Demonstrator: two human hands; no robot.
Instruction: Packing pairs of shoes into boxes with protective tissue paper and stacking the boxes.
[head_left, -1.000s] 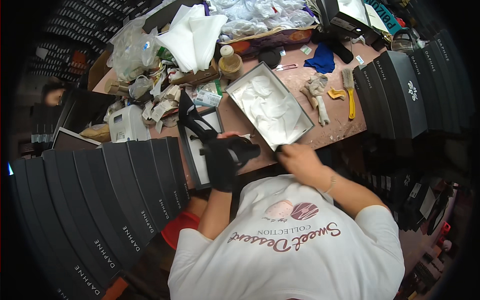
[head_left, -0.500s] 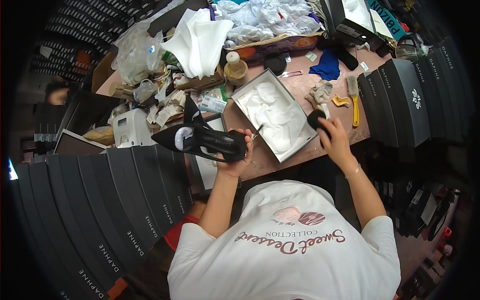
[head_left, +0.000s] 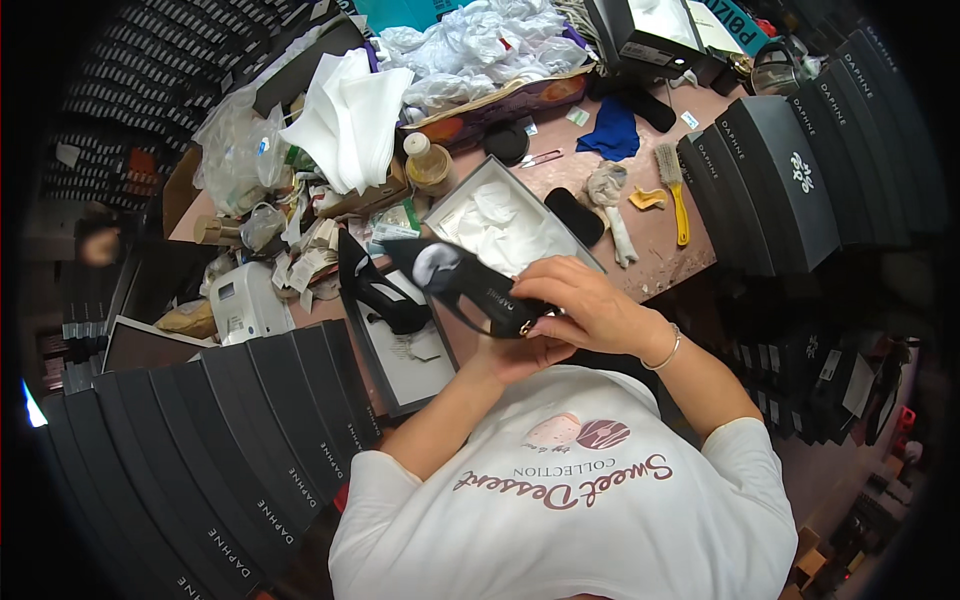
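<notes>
A black pointed slingback shoe (head_left: 482,287), with white stuffing in its toe, is between my two hands above the front of the table. My left hand (head_left: 512,358) grips its heel end from below, fingers partly hidden. Over the top comes my right hand (head_left: 588,306), fingers closed on the strap by a small gold buckle (head_left: 527,327). A second black shoe (head_left: 392,303) lies to the left on a pale shallow box part (head_left: 425,385). Behind my hands is an open grey shoebox (head_left: 447,212) with white tissue (head_left: 500,228); beside it rests a black pad (head_left: 575,216).
Dark shoeboxes stand in rows at left (head_left: 235,430) and right (head_left: 768,190). On the table are a yellow-handled brush (head_left: 680,205), a crumpled rag (head_left: 606,184), a blue cloth (head_left: 612,130), a bottle (head_left: 428,165) and a white device (head_left: 250,305). White sheets (head_left: 350,120) lie behind.
My right hand has put the black pad down beside the shoebox and come to the shoe's strap. The held shoe has moved right, toward my body, uncovering the second shoe.
</notes>
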